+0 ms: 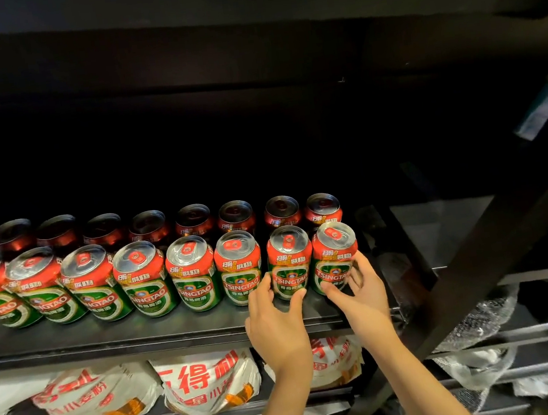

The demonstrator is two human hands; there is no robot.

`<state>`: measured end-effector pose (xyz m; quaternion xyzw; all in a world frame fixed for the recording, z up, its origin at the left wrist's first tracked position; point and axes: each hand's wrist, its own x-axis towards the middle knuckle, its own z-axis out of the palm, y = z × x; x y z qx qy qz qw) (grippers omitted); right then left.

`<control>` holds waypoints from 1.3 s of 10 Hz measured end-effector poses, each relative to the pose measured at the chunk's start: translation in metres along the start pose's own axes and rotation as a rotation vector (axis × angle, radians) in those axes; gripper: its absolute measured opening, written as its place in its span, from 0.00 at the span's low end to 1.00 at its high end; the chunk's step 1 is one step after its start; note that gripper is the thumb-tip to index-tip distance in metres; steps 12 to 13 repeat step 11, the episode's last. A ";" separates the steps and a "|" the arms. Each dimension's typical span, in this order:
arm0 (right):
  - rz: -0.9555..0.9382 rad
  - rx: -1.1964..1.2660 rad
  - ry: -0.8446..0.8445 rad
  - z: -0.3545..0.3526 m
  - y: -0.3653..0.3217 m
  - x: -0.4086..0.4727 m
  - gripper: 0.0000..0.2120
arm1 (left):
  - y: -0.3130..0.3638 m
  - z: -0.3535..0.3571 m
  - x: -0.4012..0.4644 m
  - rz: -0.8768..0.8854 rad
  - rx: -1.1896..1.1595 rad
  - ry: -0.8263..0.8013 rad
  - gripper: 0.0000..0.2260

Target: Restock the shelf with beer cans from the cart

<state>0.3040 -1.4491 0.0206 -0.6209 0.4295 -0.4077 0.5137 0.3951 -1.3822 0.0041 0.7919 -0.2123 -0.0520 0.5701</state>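
Both our hands are up at the right end of the front row of beer cans. Our left hand (275,324) reaches in from below with thumb and fingers curled round the lower part of the second can from the right (289,262), thumb on its right side and fingers on its left. Our right hand (362,291) cups the last can in the row (333,255), thumb across the bottom of the label and fingers wrapped round the can's right side. Both of these Tsingtao cans stand upright on the dark shelf (142,330), close to each other, near its front edge.

To the left we see the front row (102,283) run on, green and red cans with silver tops and red pull tabs, standing side by side. Behind it a second row (150,226) of the same cans stands deeper in the shadow. To the right of the last can the shelf is dark, and we cannot tell what lies there.

Below, on a lower shelf, we see white flour bags (208,384) with red and orange print lying side by side. At the right a dark slanted frame beam (498,248) crosses the view, with metal rails (523,335) and crumpled clear plastic wrap (477,327) behind it.
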 end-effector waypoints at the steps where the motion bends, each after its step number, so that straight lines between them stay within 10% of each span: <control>1: -0.004 -0.025 -0.003 0.001 0.000 0.002 0.32 | -0.001 0.003 0.000 0.000 0.020 0.002 0.25; 7: 0.032 -0.127 -0.063 -0.001 -0.003 -0.004 0.37 | 0.005 0.000 -0.009 0.019 0.050 -0.023 0.26; 13: 0.028 -0.262 0.124 -0.003 -0.039 -0.074 0.17 | -0.004 -0.131 0.007 -0.012 -0.165 -0.334 0.12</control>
